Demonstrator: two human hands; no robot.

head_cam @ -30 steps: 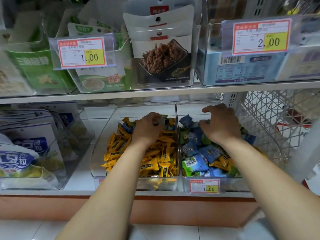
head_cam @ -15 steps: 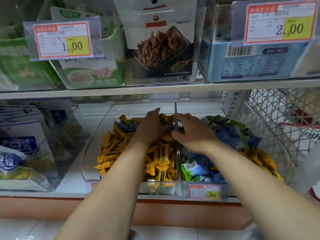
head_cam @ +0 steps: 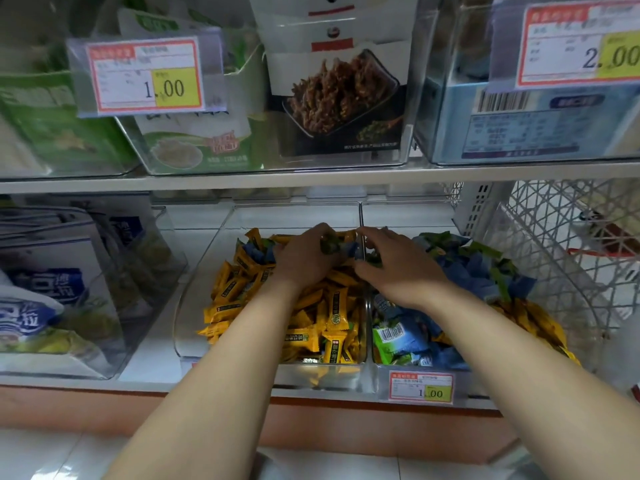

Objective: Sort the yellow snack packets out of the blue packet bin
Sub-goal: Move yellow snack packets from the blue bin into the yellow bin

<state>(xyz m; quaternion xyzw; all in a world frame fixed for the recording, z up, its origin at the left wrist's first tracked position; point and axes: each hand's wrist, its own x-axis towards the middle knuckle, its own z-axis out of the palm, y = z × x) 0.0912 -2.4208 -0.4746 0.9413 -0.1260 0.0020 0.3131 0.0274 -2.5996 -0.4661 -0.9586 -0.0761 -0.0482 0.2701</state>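
Left hand [head_cam: 304,261] curls round a green packet [head_cam: 330,244] at the centre of the frame; right hand [head_cam: 398,271] lies palm-down across the bin walls, grip unclear.
Yellow snack packets [head_cam: 530,320] lie at the right edge of the blue packet bin [head_cam: 381,370]; more fill the left bin [head_cam: 194,306]. The upper shelf [head_cam: 311,178] overhangs the bins and a wire basket [head_cam: 554,237] stands just right of them. The front tag [head_cam: 420,390] reads "1.00".

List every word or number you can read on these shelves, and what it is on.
"1.00": upper left price tag.
"2.00": upper right price tag.
"1.00": lower price tag on the blue packet bin.
Small print on the tags, yellow packets and blue box: too blurred to read.
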